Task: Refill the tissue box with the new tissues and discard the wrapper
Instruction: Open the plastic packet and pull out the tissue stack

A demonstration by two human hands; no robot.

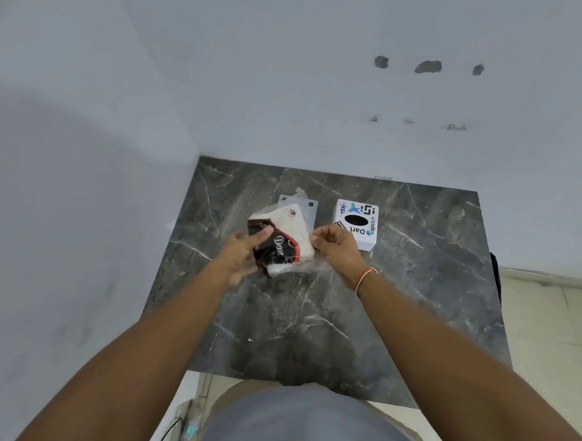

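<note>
A pack of new tissues (288,237) in a black, red and white plastic wrapper is held just above the dark marble table (417,282). My left hand (243,255) grips the pack's left side. My right hand (337,248) pinches the clear wrapper edge at the pack's right side. The white tissue box (357,223), with stickers and a black oval slot on top, stands to the right of the pack, close behind my right hand. A flat translucent white panel (307,206) lies on the table behind the pack, partly hidden by it.
White walls close in on the table's left and back sides. The table's front edge is near my body. Beige floor shows to the right, and a cable and some clutter lie on the floor at lower left (188,428).
</note>
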